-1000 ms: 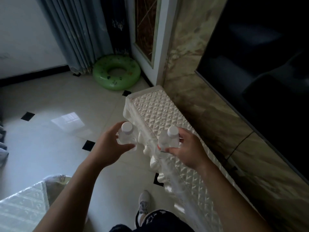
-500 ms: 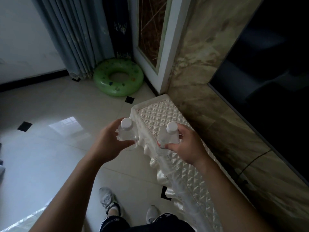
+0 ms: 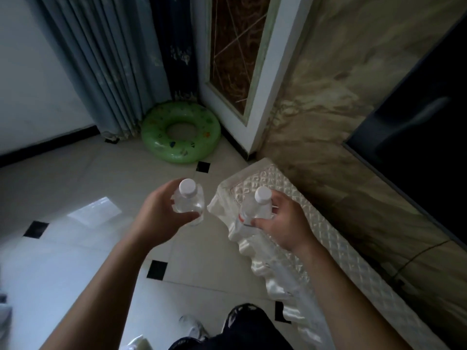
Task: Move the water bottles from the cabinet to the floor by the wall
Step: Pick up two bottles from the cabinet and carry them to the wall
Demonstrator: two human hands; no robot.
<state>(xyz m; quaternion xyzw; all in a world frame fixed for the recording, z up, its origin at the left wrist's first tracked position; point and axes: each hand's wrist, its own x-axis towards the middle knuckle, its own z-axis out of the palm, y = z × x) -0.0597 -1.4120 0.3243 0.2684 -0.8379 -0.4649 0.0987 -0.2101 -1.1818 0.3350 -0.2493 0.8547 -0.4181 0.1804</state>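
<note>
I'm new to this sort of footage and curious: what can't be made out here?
Head view:
- Left bottle: its base, hidden by the left hand.
- Right bottle: its label, mostly covered by the right hand.
- Cabinet: front hidden under the draped cover; near end cut off by the bottom edge.
- Shoe: blurred, partly behind the dark trousers.

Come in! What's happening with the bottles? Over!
Left hand grips left bottle. Right hand grips right bottle. Both upright, not yet down. Swim ring ahead in the corner.
</note>
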